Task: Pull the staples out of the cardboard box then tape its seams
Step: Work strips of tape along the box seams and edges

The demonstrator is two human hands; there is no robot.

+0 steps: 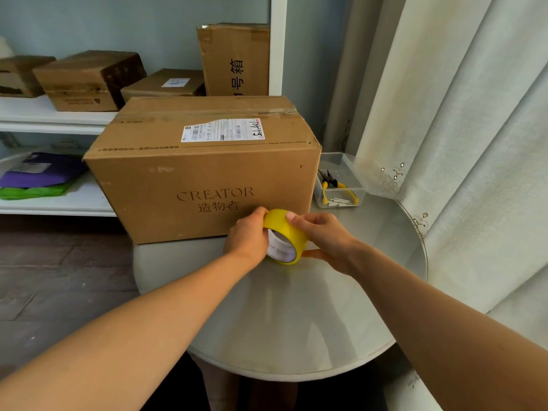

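1. The yellow tape roll (285, 236) is held on edge just in front of the cardboard box (204, 170), below its top seam.
2. It is gripped by the left hand (247, 237) and pinched by the right hand (321, 237).
3. Both hands lie equally near the box.

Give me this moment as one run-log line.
stage: taping prep | both hands hold tape roll | left hand | right hand | box closed on table | pliers in tray
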